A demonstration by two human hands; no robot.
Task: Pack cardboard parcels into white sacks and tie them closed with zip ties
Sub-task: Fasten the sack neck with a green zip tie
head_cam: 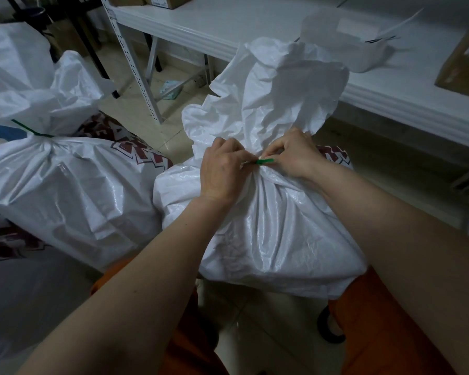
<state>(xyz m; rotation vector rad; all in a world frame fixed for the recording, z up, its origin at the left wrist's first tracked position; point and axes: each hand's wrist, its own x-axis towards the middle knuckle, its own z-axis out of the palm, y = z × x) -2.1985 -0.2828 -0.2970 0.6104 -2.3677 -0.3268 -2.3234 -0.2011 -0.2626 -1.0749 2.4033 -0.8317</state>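
White sack (268, 226) stands on floor just in front of white table (390, 85), neck gathered, loose top flaring above. Green zip tie (263, 161) wraps the neck. Left hand (222, 169) pinches tie on its left side; right hand (295, 155) pinches it on its right. Second sack (65, 190), left of first, already tied with green tie (30, 129)
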